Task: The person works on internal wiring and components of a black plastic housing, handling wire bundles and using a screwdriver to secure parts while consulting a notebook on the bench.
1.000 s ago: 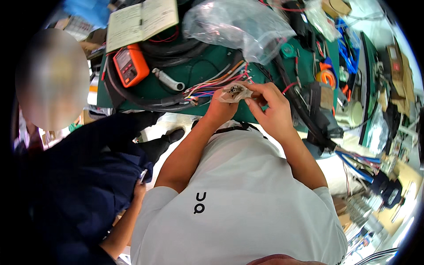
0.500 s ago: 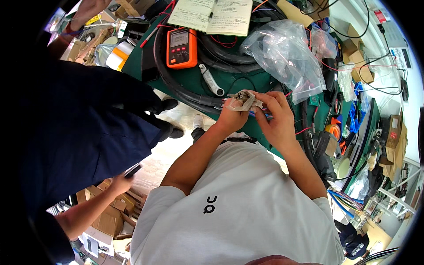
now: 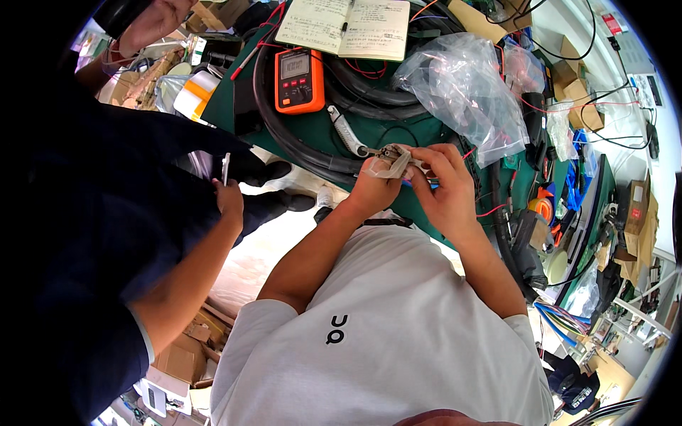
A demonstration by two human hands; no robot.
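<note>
My left hand (image 3: 374, 193) is closed round a small, crumpled clear plastic bag (image 3: 384, 170) with small metal parts (image 3: 391, 151) showing at its top. On the right side of the bag, the bent fingers and thumb of my right hand (image 3: 447, 186) press at its edge. Whether those fingertips hold a part or only the plastic is too small to tell. Just beyond my left hand lies a grey utility knife (image 3: 346, 131). A thick black cable (image 3: 295, 150) runs up to my hands, and a bit of blue wire shows under them.
An orange multimeter (image 3: 299, 96), an open notebook (image 3: 373, 32) and a large clear plastic bag (image 3: 462, 89) lie on the green table (image 3: 320, 128). Tools and tape clutter its right side. A co-worker in dark clothing (image 3: 163, 206) stands close at my left, holding a thin flat object (image 3: 226, 169).
The co-worker's lower hand has risen with the flat object, and their other hand shows a dark object at the top left. My hands stay at the small bag, almost unmoved.
</note>
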